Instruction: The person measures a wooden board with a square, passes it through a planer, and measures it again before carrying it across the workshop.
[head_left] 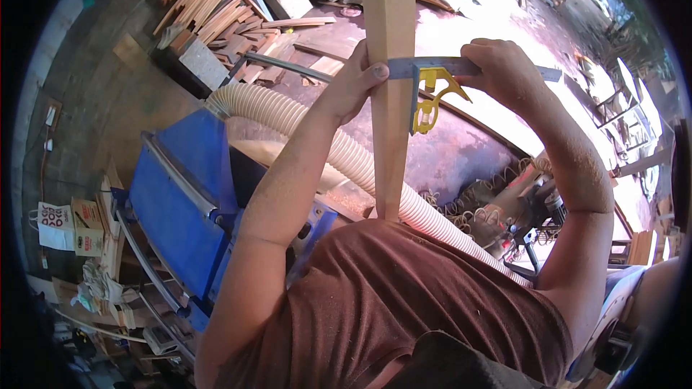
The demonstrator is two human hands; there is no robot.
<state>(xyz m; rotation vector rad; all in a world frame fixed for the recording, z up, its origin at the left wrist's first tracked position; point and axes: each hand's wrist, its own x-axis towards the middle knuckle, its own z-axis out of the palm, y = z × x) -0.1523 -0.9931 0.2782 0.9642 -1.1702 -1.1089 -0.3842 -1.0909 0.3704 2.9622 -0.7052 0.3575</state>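
Note:
A long, pale wooden board (393, 119) stands on end before my chest, running up past the top of the view. My left hand (355, 86) is closed around its left edge, the thumb lying on the near face by the steel blade. Across the board lies a combination square (430, 101) with a yellow head and a grey steel blade. Its head sits against the board's right edge. My right hand (502, 72) grips the blade to the right of the head, fingers curled over it. The board's lower end reaches down near my brown shirt.
A ribbed hose (288, 112) curves behind the board from a blue machine (184, 194) on the left. Stacked wood strips (209, 7) lie at the upper left. Coiled air hoses and tools (490, 209) lie at the lower right. Paper bags (56, 225) stand at far left.

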